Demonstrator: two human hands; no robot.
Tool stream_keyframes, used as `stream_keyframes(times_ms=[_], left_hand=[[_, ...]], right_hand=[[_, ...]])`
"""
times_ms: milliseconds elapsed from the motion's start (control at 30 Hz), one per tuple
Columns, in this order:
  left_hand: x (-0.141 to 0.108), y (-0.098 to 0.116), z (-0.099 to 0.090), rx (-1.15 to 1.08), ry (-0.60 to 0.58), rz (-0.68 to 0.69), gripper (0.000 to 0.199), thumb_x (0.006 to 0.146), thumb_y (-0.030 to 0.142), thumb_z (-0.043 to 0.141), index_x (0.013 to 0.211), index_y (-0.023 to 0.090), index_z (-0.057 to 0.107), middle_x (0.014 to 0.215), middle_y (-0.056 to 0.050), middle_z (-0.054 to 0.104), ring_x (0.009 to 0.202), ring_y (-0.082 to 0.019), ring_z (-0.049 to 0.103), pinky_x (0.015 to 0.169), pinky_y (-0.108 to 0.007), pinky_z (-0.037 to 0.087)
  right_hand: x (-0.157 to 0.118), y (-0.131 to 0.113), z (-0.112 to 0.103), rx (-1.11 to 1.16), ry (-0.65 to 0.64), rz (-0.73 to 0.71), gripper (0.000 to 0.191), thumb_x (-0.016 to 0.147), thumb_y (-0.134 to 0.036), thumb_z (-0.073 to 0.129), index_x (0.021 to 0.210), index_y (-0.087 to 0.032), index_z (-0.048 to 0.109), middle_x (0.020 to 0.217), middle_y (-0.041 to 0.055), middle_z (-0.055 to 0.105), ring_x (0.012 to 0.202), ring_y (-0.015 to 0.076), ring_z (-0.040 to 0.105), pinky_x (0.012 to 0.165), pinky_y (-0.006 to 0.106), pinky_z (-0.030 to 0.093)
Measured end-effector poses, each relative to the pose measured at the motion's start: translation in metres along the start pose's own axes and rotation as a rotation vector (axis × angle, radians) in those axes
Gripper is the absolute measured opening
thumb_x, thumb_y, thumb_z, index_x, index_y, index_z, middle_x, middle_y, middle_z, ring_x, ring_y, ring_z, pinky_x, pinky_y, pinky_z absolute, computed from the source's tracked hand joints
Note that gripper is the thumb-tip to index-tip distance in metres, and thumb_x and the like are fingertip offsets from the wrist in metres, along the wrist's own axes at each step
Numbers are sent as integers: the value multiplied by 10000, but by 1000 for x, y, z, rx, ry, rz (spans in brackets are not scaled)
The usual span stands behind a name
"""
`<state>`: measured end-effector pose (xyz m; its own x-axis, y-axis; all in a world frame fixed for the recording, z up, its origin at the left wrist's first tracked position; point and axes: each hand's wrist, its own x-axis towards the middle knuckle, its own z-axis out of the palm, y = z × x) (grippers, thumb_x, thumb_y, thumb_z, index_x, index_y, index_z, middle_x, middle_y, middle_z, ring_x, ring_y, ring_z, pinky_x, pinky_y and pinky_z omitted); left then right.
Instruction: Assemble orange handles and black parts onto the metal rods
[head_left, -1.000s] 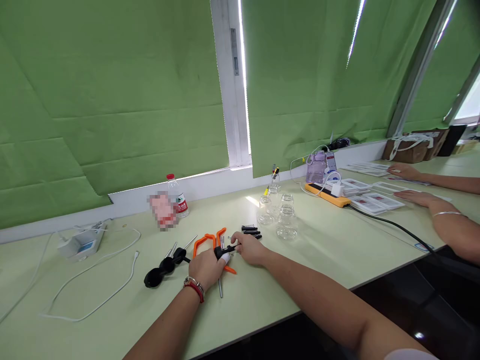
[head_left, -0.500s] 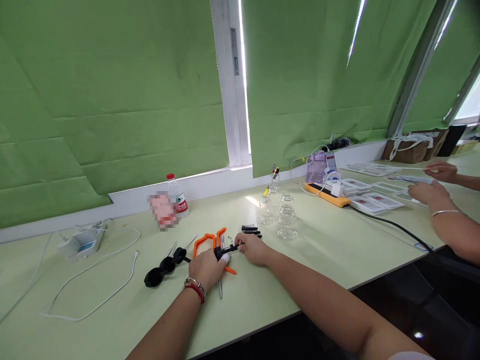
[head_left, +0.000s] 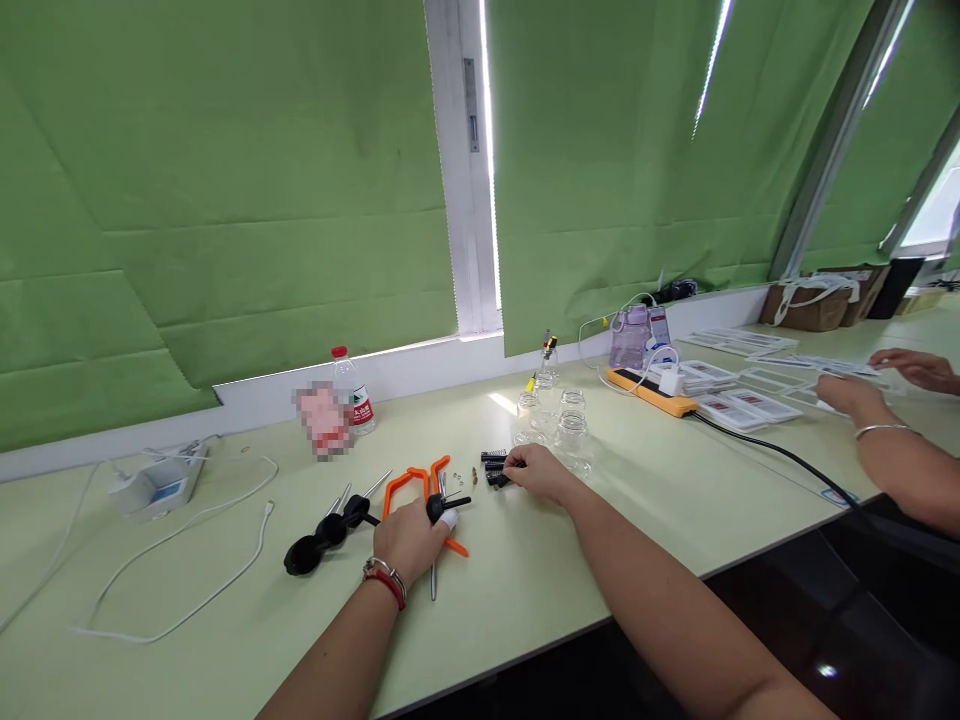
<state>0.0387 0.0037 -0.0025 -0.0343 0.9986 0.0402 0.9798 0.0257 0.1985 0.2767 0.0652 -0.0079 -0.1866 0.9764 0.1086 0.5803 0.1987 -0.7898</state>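
My left hand (head_left: 409,538) rests on the pale green table (head_left: 660,500) and grips a small black tool (head_left: 447,505) whose tip points right. Under and beside that hand lie orange plastic handles (head_left: 411,483) and thin metal rods (head_left: 433,577). My right hand (head_left: 538,471) has reached further back and its fingers close on one of the small black parts (head_left: 495,470) in a little cluster. A black knobbed handle (head_left: 324,537) lies to the left of my left hand.
Several clear glass jars (head_left: 573,432) stand just behind my right hand. A water bottle (head_left: 355,397), a white cable (head_left: 225,560) and a small white device (head_left: 157,488) are at the left. An orange power strip (head_left: 651,391) lies at the right, where another person's hands (head_left: 855,395) handle cards.
My right hand let go of the black tool's tip and moved back and right to the cluster of small black parts. The other person's hands shifted over the cards.
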Motion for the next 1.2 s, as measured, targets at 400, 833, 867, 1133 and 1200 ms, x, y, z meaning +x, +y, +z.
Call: stream_keyframes(times_ms=[400,833,867,1133,1200], left_hand=[[0,0,0,-6,-5,-8,404,761,600,404,796,232,569,801,-52,676,766,-251,632,588,-314,407],[-1,1,-2,-33,-17,-8,384,751,583,415,765,230,566,802,-54,673,754,-259,624,581,-331,413],[-1,1,-2,-35,-20,-8,382,751,582,413,760,231,564,794,-51,671,750,-258,622,580,-329,411],[0,-1,1,-28,-1,-4,413,744,607,400,798,237,575,818,-56,676,772,-274,624,588,-329,396],[1,-1,2,-25,3,-9,413,746,606,401,796,235,574,812,-55,677,768,-273,624,583,-325,391]], right_hand=[[0,-5,1,-73,93,28,111,715,-211,517,643,-176,593,704,18,596,612,124,487,539,226,336],[2,-3,-3,-165,202,141,88,710,-181,504,639,-177,556,712,27,624,590,125,505,502,227,294],[2,-3,-3,-174,217,148,82,707,-184,506,639,-178,551,712,24,623,594,127,507,500,226,295],[-6,-7,5,2,15,-51,148,724,-322,591,767,-183,623,762,15,620,656,126,541,552,211,383],[-8,-7,7,-35,-82,-70,170,670,-323,657,770,-187,638,751,7,621,660,130,546,545,211,379]])
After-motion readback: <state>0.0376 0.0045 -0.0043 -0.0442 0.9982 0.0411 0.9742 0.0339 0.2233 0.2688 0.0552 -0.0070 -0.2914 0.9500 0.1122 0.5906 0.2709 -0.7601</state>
